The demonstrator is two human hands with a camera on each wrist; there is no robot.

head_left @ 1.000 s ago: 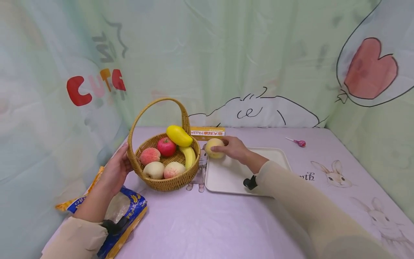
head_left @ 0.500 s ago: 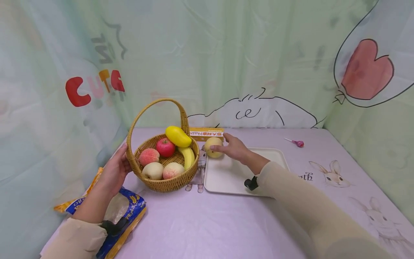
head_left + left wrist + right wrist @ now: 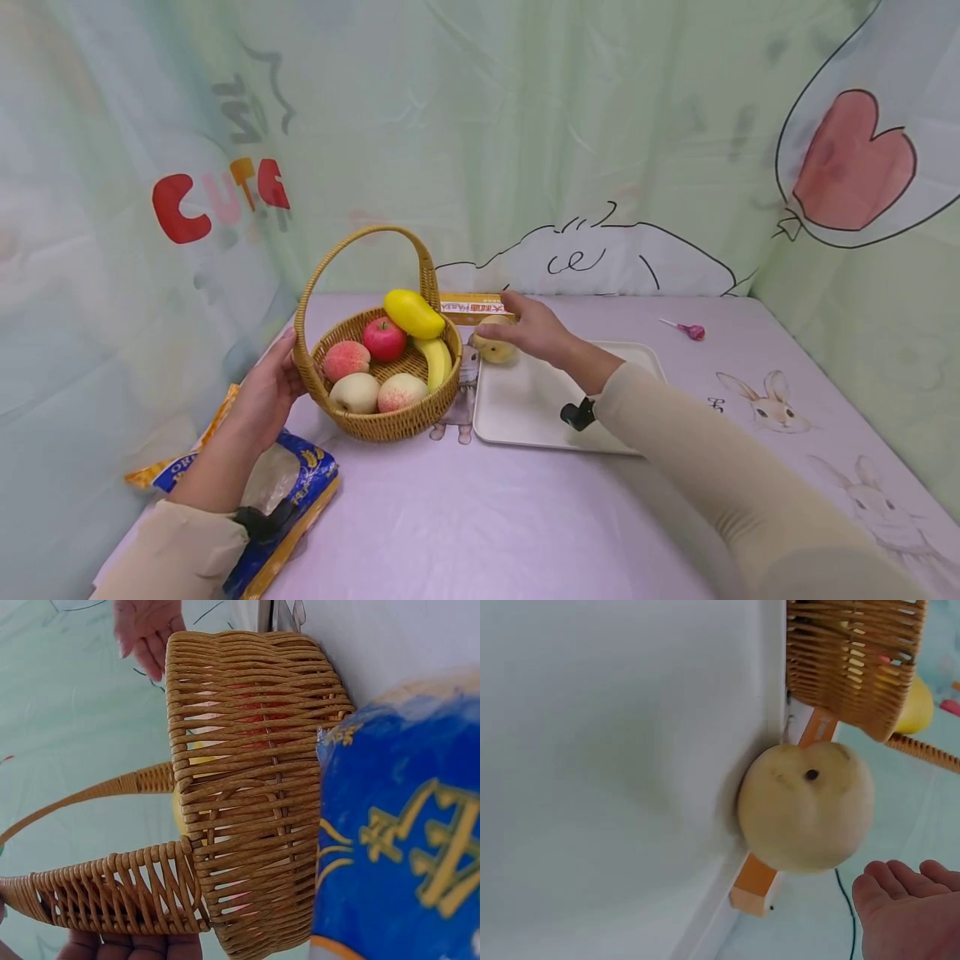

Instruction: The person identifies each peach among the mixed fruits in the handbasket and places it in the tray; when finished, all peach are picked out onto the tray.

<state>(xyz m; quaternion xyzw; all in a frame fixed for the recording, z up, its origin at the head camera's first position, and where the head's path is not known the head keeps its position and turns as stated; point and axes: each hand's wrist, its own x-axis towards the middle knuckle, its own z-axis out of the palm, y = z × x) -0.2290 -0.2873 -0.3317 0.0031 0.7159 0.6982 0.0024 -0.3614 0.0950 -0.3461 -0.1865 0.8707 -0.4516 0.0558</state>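
Note:
My left hand [image 3: 266,392] is at the left side of a wicker basket [image 3: 390,429], its fingers around the foot of the handle. In the left wrist view the fingers [image 3: 127,946] show behind the handle's weave. Inside the basket lie a red apple [image 3: 386,339], a peach [image 3: 347,361], a paler peach [image 3: 402,392], a cream round fruit [image 3: 356,393], a banana [image 3: 435,362] and a yellow mango [image 3: 414,313]. A pale yellow pear [image 3: 806,806] sits at the far left corner of a white tray [image 3: 525,408]. Apart from it, my right hand [image 3: 540,332] hovers with fingers extended, holding nothing.
A blue and orange plastic food bag [image 3: 300,483] lies under my left forearm. Behind the tray is an orange pasta box [image 3: 468,307]. A wrapped lollipop [image 3: 693,332] lies at the far right. Printed curtains [image 3: 525,150] enclose the table's back and sides.
My right hand has let go of the pear and risen above it, its fingers spreading. The pear stays on the tray's corner. My left hand and the basket have hardly moved.

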